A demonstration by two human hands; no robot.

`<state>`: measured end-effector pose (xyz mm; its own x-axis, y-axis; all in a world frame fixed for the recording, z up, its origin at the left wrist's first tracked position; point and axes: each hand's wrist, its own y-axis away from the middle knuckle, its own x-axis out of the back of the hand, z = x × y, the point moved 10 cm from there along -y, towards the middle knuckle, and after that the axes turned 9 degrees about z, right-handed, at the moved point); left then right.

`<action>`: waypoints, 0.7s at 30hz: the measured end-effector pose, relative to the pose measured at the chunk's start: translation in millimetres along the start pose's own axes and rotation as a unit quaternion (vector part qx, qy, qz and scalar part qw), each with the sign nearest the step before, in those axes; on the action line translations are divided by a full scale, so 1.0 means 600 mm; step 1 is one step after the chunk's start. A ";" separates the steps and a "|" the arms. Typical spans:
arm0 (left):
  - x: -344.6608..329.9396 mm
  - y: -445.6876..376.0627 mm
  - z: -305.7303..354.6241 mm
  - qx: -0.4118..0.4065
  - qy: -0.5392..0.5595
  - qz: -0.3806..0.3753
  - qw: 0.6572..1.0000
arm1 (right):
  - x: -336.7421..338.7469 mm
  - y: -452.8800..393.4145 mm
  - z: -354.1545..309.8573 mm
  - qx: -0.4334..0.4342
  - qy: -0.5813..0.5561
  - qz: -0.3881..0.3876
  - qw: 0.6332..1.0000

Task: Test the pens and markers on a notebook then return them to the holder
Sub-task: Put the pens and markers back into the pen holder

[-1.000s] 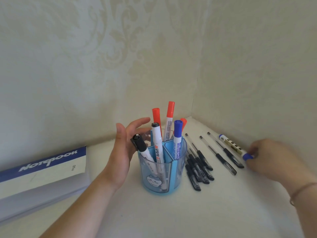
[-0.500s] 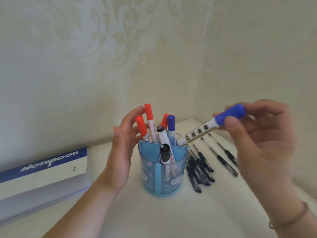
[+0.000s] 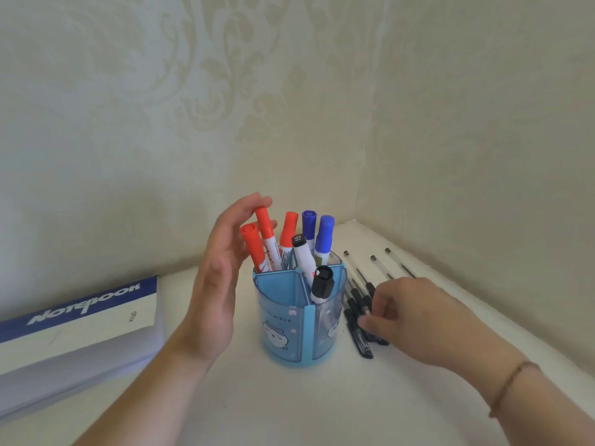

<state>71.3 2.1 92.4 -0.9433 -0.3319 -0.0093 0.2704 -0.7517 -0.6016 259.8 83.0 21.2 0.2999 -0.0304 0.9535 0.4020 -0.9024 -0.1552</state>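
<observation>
A translucent blue pen holder (image 3: 279,320) with dividers stands on the white table. It holds three red-capped markers (image 3: 265,224), two blue-capped markers (image 3: 324,237) and two black-capped markers (image 3: 322,282). My left hand (image 3: 211,286) stands upright against the holder's left side, fingers straight, fingertips touching the tallest red cap. My right hand (image 3: 418,313) is low on the holder's right, thumb and fingers curled onto a bunch of black pens (image 3: 362,338) lying on the table, pinching one.
A thick notebook (image 3: 80,317) with a blue title band lies at the left. More clear-barrelled pens (image 3: 380,267) lie beyond my right hand toward the corner. Patterned walls close the table at the back and right.
The blue-capped marker that my right hand held above the holder now stands in it. My right hand has dropped to the black pens. My left hand stays by the holder.
</observation>
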 end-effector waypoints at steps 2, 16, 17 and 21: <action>0.011 0.023 -0.014 -0.027 -0.036 0.019 0.999 | -0.002 0.003 0.004 -0.022 0.040 -0.010 0.999; 0.035 0.020 -0.043 0.027 -0.018 0.068 0.997 | 0.154 0.013 0.049 -0.014 -0.305 0.337 0.891; 0.039 0.018 -0.042 0.024 -0.019 0.077 0.997 | 0.175 0.028 0.048 0.014 -0.398 0.381 0.834; 0.040 0.018 -0.039 0.013 -0.031 0.078 0.996 | 0.212 0.074 0.062 0.073 -0.543 0.476 0.688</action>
<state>47.4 -0.8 67.0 -0.8753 -0.4808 -0.0514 0.4195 -0.7023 -0.5752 348.0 55.3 126.1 0.9252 -0.1667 -0.3408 -0.3644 -0.6404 -0.6761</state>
